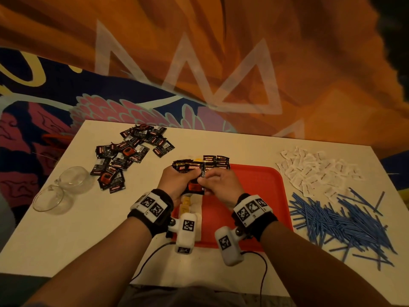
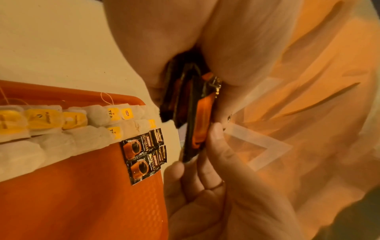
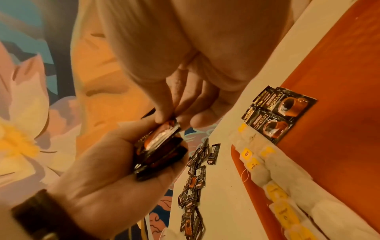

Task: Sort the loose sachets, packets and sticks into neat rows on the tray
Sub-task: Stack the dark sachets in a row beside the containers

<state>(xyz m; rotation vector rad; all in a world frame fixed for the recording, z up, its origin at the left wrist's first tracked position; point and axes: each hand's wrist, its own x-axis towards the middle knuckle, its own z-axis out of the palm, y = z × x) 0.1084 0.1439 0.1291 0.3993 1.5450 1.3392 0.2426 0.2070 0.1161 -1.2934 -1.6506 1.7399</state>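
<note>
Above the tray's (image 1: 254, 196) far left corner, left hand (image 1: 177, 182) gripped a stack of coffee sachets (image 1: 188, 168); right hand (image 1: 218, 181) pinched the front one. Step, likely: peeling one off. Next calls for laying it beside the started sachet row (image 2: 144, 154).

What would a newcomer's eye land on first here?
Both hands meet over the red tray: the left hand grips a stack of black coffee sachets and the right hand pinches one. Blue sticks sprawl at the table's right, and loose black sachets lie heaped at far left.
</note>
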